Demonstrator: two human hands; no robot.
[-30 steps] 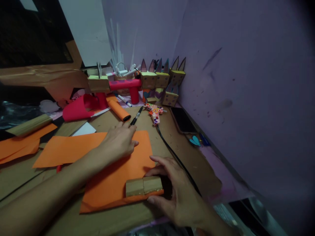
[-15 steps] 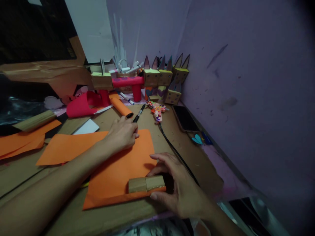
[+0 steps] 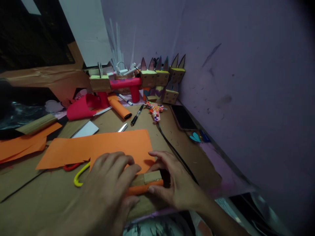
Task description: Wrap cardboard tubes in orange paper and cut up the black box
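Note:
A small cardboard block (image 3: 152,177) lies on the near edge of an orange paper sheet (image 3: 125,144) on the brown table. My right hand (image 3: 177,183) cups the block's right end, thumb under the paper's edge and fingers curled over the top. My left hand (image 3: 110,186) lies over the block's left part and the paper, fingers bent down on them. The paper's near edge is lifted against the block's front.
A black cable (image 3: 172,147) runs from a patterned glue gun (image 3: 154,109) past my right hand. A black pen (image 3: 136,115), an orange tube (image 3: 120,109), a phone (image 3: 183,118), scissors handles (image 3: 78,170), cardboard box figures (image 3: 159,78) and more orange paper (image 3: 22,144) lie around.
My left hand has drawn back from the far edge of the orange sheet onto the block. The sheet's near edge has risen against the block. A small silver object near the pen is uncovered.

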